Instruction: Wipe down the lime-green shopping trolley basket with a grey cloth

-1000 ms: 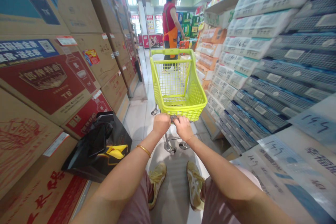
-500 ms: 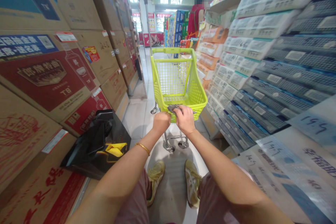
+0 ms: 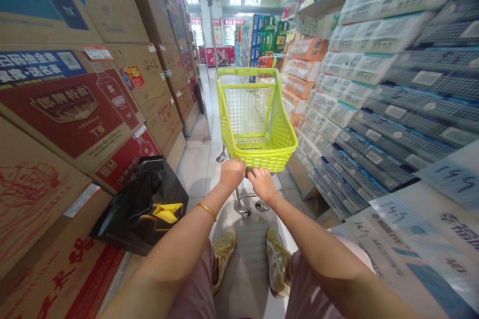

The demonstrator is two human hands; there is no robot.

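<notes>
A lime-green shopping cart (image 3: 262, 162) with an open, bare basket and grey metal legs on casters stands right in front of me. My left hand (image 3: 232, 173) is closed in a fist at the near end of the cart, gripping the handle. Beside it, my right hand (image 3: 263, 183) has its fingers curled over the same handle. A small dark grey bit of the handle (image 3: 248, 171) shows between the hands; they cover the rest. The basket rim lies just beyond my knuckles.
Stacked liquor cartons (image 3: 67, 104) wall the left side. A black bag (image 3: 149, 209) with a yellow piece leans against them by my left arm. Packs of tissue (image 3: 359, 79) and blue-grey packs (image 3: 396, 114) line the right. The tiled aisle (image 3: 196, 154) runs ahead between them.
My right hand has come down from the grey piece at the basket's near rim to the handle. The grey piece no longer shows there. A person in red at the back has gone from view.
</notes>
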